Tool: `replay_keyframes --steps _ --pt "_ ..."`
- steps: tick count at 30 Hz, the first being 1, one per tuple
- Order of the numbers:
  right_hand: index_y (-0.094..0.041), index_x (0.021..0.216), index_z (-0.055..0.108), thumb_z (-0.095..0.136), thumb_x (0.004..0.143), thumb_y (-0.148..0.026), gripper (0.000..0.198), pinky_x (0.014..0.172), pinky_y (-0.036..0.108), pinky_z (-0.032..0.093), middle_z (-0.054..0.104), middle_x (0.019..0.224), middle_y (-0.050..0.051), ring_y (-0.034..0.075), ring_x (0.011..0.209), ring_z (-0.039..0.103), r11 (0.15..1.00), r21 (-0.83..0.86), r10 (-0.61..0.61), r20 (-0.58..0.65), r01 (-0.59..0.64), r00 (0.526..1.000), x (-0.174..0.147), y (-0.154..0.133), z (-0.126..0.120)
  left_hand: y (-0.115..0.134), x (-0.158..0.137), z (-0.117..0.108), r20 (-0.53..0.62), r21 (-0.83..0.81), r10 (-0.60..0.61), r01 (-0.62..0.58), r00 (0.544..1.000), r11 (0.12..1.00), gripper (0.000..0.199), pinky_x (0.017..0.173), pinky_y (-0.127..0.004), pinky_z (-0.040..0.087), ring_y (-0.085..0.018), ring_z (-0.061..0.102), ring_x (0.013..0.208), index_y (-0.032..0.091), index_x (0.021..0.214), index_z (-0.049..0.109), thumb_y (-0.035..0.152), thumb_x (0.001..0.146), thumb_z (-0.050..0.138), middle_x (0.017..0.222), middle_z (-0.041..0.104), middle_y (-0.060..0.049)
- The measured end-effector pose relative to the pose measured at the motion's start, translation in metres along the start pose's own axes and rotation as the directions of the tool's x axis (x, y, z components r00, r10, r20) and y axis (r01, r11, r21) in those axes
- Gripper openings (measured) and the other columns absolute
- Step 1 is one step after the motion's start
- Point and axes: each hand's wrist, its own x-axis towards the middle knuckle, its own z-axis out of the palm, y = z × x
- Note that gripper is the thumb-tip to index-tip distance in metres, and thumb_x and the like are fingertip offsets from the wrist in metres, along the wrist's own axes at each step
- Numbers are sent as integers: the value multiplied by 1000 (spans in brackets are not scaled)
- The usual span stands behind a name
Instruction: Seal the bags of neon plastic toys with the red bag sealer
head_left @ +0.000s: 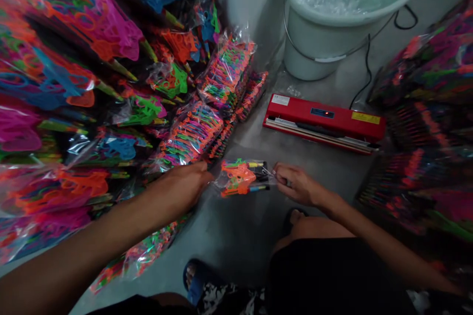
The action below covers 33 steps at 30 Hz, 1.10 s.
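Observation:
Between my two hands a clear plastic bag (pixel 239 177) is stretched flat, with orange and green plastic toy guns and dark and yellow stick-like pieces inside. My left hand (pixel 190 182) is closed on the bag's left end, its fingertips mostly turned away from view. At the other end, my right hand (pixel 295 183) pinches the plastic, with a ring-like band on one finger. Just beyond my right hand lies a red bag sealer (pixel 325 117) with a small light glowing on its top.
Bagged colourful toys (pixel 188 133) are heaped along the left, close to my left hand. A pale bucket (pixel 318 49) with clear plastic scraps stands behind the sealer. More bagged toys (pixel 414 182) are stacked at right. A black cord (pixel 365 74) runs behind the sealer across the grey floor.

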Motion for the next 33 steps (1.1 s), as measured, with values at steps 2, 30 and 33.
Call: replay_keyframes --steps 2,30,33 --pt "-24 91 52 54 97 -19 7 73 29 51 61 88 1 16 78 58 996 44 75 -34 -73 997 -6 -1 -8 3 8 -3 104 89 10 -19 994 996 21 59 -29 42 -16 53 61 25 81 74 30 96 61 74 59 -3" --pt "-21 73 60 90 63 -42 38 49 21 37 59 62 -7 9 54 49 295 956 936 -288 -2 203 -48 144 -30 -6 262 233 168 -970 -630 243 759 33 57 55 -26 44 -14 60 53 14 79 67 63 61 90 63 69 -4" --pt "-21 73 61 84 70 -32 25 50 22 41 64 63 -6 10 55 55 229 972 967 -233 45 104 -47 159 -37 -5 286 242 173 -974 -694 225 698 -17 50 56 -25 44 -13 60 52 13 78 68 56 64 89 63 70 -4"
